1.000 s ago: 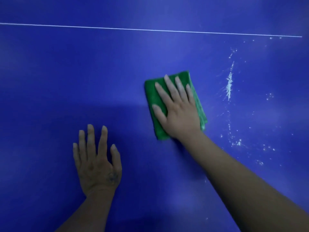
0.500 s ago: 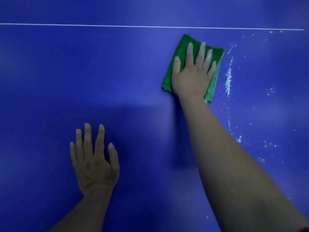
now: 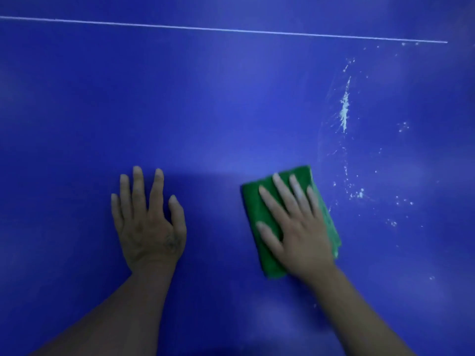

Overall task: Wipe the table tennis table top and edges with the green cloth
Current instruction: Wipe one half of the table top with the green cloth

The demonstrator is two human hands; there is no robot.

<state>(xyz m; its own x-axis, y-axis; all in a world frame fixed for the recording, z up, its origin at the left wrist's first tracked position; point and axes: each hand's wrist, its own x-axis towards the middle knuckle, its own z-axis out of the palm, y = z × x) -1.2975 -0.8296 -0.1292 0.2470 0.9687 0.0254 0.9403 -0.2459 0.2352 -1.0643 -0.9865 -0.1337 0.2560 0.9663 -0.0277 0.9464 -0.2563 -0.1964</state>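
Observation:
The blue table tennis table top (image 3: 218, 111) fills the whole view. A folded green cloth (image 3: 253, 201) lies flat on it, right of centre. My right hand (image 3: 298, 227) presses down on the cloth with straight, spread fingers and covers most of it. My left hand (image 3: 149, 222) rests flat on the bare table to the left of the cloth, fingers spread, holding nothing.
A thin white line (image 3: 231, 30) crosses the table near the top of the view. White streaks and specks of dirt (image 3: 344, 111) run down the surface just right of the cloth, with a cluster of specks (image 3: 359, 194) lower down.
My right hand has pulled the cloth back toward me from near the white line. My left hand stays flat on the table.

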